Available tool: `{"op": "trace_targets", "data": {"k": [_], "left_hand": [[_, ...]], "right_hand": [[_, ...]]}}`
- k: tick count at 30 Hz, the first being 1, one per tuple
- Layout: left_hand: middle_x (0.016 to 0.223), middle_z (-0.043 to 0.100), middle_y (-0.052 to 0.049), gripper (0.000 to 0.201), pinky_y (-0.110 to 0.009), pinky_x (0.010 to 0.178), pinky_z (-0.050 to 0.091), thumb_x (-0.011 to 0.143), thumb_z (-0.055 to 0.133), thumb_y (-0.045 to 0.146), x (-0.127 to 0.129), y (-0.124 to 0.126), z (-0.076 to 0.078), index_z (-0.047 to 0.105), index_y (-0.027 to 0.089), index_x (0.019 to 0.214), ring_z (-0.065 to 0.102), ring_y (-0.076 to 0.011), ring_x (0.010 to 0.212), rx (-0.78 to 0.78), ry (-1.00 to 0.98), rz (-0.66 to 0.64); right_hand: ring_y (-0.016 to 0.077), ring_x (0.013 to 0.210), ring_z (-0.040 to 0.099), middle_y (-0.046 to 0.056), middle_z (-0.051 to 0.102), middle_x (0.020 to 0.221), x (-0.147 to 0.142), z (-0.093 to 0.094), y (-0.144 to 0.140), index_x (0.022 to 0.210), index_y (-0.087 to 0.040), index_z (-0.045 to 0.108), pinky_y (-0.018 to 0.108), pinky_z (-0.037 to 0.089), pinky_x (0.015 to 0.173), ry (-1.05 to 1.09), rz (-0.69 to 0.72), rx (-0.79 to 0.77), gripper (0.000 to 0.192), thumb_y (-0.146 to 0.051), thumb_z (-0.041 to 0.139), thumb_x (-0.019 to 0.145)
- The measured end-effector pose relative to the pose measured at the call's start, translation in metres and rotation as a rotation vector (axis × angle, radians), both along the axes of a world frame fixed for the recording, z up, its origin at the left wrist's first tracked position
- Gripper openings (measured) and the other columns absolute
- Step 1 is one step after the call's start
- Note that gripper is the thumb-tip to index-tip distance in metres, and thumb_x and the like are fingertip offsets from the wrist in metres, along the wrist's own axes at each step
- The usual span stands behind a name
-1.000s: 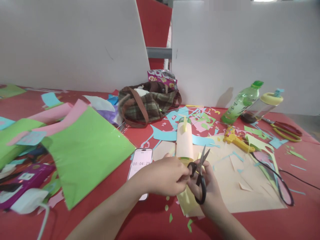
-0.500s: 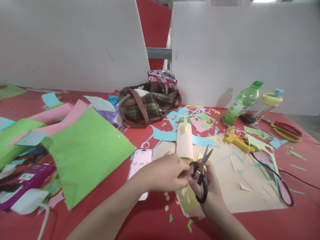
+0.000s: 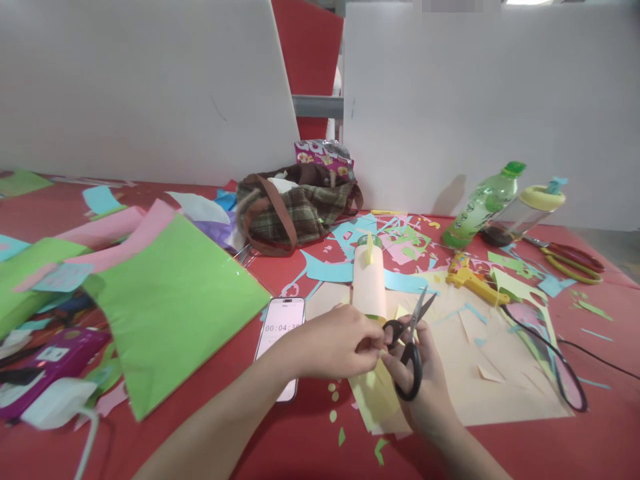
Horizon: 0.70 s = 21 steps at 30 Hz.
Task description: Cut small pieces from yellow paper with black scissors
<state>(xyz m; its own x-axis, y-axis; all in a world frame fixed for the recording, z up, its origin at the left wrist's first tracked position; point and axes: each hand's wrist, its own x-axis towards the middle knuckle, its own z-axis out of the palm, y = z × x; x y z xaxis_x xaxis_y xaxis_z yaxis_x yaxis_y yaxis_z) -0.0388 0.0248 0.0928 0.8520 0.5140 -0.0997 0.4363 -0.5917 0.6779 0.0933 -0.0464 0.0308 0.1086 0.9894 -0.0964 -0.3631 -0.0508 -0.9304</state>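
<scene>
My right hand grips black-handled scissors, blades slightly apart and pointing up to the right. My left hand pinches a small piece of light yellow paper right beside the scissor handles. Just behind the hands stands a bottle wrapped in cream paper. Small green and yellow snippets lie on the red table below the hands.
A phone showing a timer lies left of my hands. A large green sheet and pink sheets are at left, a plaid bag behind. At right are a cream sheet, yellow glue gun, green bottle, and red scissors.
The scissors have tilted further to the right and shifted slightly right. The yellow paper has turned a little in my left hand. More snippets lie below.
</scene>
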Motion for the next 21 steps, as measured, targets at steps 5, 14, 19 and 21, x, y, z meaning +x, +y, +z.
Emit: {"op": "trace_targets", "data": {"k": [5, 14, 19, 21], "left_hand": [[0.047, 0.041, 0.006, 0.011, -0.018, 0.044, 0.025, 0.064, 0.042, 0.009, -0.001, 0.0, -0.002, 0.047, 0.015, 0.055, 0.035, -0.0057, 0.045, -0.045, -0.04, 0.033], [0.06, 0.053, 0.003, 0.015, -0.018, 0.057, 0.036, 0.072, 0.041, 0.015, 0.003, -0.002, 0.005, 0.05, 0.015, 0.06, 0.046, -0.0087, 0.06, -0.118, -0.244, 0.29], [0.058, 0.049, 0.005, 0.016, -0.017, 0.057, 0.036, 0.076, 0.04, 0.016, 0.004, 0.0, 0.003, 0.045, 0.016, 0.061, 0.046, -0.007, 0.057, -0.165, -0.432, 0.491], [0.057, 0.047, 0.005, 0.016, -0.017, 0.056, 0.036, 0.076, 0.04, 0.016, 0.004, -0.001, 0.002, 0.045, 0.016, 0.06, 0.046, -0.0064, 0.056, -0.194, -0.464, 0.508]], "right_hand": [[0.0129, 0.067, 0.046, -0.003, 0.047, 0.076, -0.001, -0.002, 0.0, 0.089, -0.029, 0.043, 0.025, 0.038, 0.061, 0.019, -0.015, 0.004, 0.032, -0.019, 0.064, 0.067], [0.015, 0.064, 0.047, -0.001, 0.049, 0.074, -0.003, -0.012, 0.0, 0.094, -0.028, 0.048, 0.027, 0.04, 0.06, 0.068, 0.03, 0.059, 0.03, -0.036, 0.06, 0.068], [0.0184, 0.069, 0.045, 0.003, 0.048, 0.081, -0.003, -0.013, -0.003, 0.1, -0.026, 0.045, 0.031, 0.038, 0.064, 0.028, 0.158, 0.134, 0.039, -0.048, 0.054, 0.068], [0.0187, 0.071, 0.045, 0.003, 0.047, 0.082, -0.003, -0.013, -0.004, 0.1, -0.026, 0.044, 0.032, 0.037, 0.067, 0.04, 0.191, 0.135, 0.041, -0.048, 0.055, 0.067]]}}
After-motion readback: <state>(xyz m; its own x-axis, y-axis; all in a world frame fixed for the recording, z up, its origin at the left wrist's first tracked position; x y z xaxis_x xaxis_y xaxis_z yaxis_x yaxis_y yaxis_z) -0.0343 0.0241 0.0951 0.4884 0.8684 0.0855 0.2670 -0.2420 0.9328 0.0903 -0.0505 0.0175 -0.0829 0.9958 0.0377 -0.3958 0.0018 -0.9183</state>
